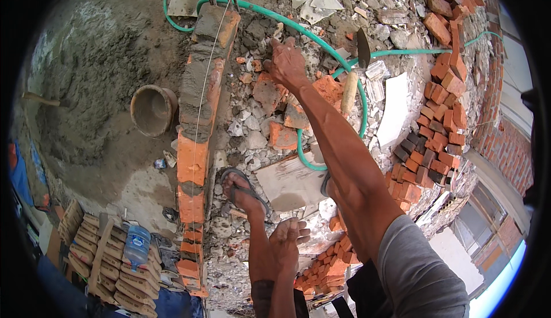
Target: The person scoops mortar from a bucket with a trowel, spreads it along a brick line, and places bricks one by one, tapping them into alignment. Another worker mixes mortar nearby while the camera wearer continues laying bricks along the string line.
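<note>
My right hand [287, 64] reaches far forward over the rubble beside a low brick wall [192, 160]. Its fingers are bent and the thumb stands apart, with nothing visible between them. Close by it are brick fragments [268, 93] and grey mortar lumps. My left hand [285, 239] hangs low near my knee, palm turned up, fingers loosely curled and apart, empty. To the right of my right hand a trowel [349, 91] with a wooden handle and dark blade lies on the rubble. A taut string [208, 80] runs along the wall, whose far top carries wet grey mortar.
A green hose [298, 28] loops across the rubble. Stacked bricks [439, 140] stand at the right. Left of the wall are a round bucket [154, 110] and wet mortar [86, 83]. Paper sacks [106, 260] and a water bottle [137, 244] lie lower left. My sandalled foot [244, 192] stands on debris.
</note>
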`<move>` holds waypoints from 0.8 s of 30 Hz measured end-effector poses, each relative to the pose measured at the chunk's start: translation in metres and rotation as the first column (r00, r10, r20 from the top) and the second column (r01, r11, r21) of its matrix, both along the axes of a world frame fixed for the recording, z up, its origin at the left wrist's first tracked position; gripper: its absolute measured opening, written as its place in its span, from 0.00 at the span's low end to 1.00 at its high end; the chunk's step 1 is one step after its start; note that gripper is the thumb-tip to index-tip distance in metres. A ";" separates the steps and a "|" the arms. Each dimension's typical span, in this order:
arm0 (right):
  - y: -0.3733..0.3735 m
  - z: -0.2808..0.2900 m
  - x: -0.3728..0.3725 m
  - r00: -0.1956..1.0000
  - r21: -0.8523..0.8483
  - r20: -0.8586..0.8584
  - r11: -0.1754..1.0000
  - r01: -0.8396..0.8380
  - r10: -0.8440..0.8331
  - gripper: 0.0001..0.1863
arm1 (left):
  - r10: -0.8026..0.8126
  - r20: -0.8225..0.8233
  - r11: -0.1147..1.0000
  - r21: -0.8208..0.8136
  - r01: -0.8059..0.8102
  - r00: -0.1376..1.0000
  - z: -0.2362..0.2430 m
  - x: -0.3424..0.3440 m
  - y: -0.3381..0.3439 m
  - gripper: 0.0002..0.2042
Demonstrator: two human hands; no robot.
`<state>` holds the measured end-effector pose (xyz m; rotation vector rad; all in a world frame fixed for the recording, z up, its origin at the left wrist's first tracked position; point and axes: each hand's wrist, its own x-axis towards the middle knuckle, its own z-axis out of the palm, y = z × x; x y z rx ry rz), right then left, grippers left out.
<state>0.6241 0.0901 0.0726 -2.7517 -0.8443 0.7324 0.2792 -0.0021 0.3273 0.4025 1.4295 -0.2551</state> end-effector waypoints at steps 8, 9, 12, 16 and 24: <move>-0.004 0.157 -0.045 0.447 0.418 -0.867 0.166 0.893 -0.221 0.30 | 0.027 0.013 1.000 0.003 -0.027 1.000 -0.004 -0.004 -0.001 0.17; 0.013 0.177 -0.062 0.570 0.559 -0.821 0.148 0.816 -0.037 0.34 | 0.010 0.029 1.000 0.023 -0.011 1.000 -0.004 -0.004 -0.002 0.17; 0.047 0.211 -0.087 0.618 0.564 -0.768 0.278 0.777 -0.170 0.31 | 0.013 0.046 1.000 -0.008 -0.012 0.999 -0.006 -0.001 0.000 0.16; 0.041 0.163 -0.060 0.898 0.398 -0.235 0.806 0.439 -0.373 0.24 | -0.050 0.021 0.998 -0.025 0.051 0.999 -0.002 0.007 0.012 0.17; 0.044 -0.003 0.007 0.718 -0.141 0.547 0.893 -0.427 0.430 0.29 | -0.078 0.043 0.994 -0.076 0.082 0.996 0.010 0.011 0.025 0.20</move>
